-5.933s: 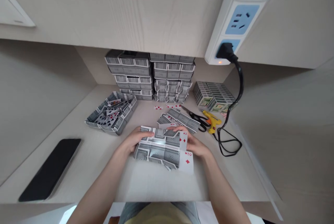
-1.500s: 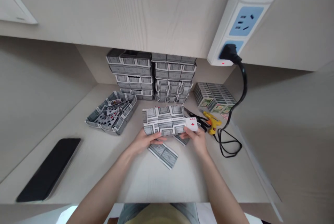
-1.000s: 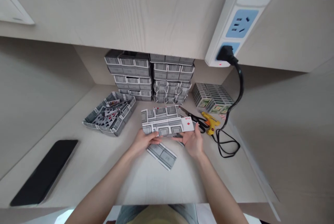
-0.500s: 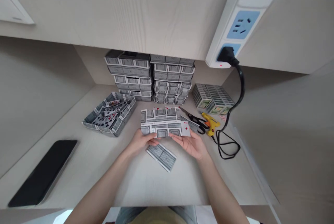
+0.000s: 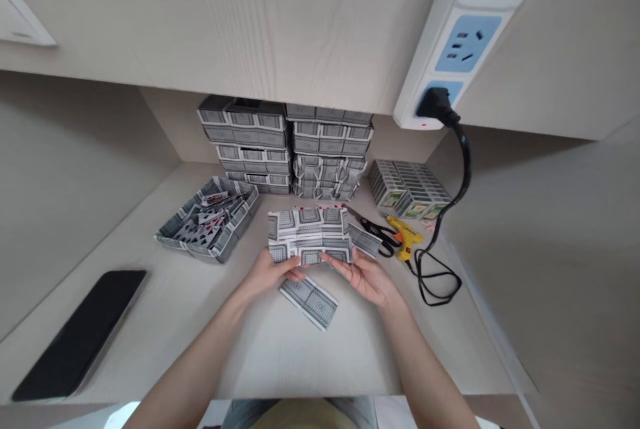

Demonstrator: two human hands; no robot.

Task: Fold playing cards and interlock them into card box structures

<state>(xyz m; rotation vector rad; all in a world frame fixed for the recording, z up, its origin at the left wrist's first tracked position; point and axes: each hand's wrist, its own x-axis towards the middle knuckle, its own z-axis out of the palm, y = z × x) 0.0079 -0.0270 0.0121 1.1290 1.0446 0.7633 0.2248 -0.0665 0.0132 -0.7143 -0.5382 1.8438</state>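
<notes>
Both my hands hold up a rectangular panel of interlocked playing cards (image 5: 309,234), patterned grey backs facing me. My left hand (image 5: 269,271) grips its lower left corner, thumb in front. My right hand (image 5: 364,275) supports the lower right edge, its thumb up at the right side and fingers along the bottom. On the table just below lies a strip of joined cards (image 5: 310,302), back side up. A further card strip (image 5: 365,240) rests partly hidden behind the panel, beside the black-handled scissors (image 5: 383,235).
A tray woven from cards (image 5: 220,255) with loose playing cards stands at left, and a black phone-like slab (image 5: 80,334) nearer. Stacked card-built boxes (image 5: 287,149) stand at the back. Card packs (image 5: 410,185), a yellow glue gun (image 5: 404,235) and its black cable (image 5: 463,169) are at right.
The red-pipped card that stuck out from the panel's right side no longer shows there. My right thumb and fingers have moved slightly left, against the panel's edge.
</notes>
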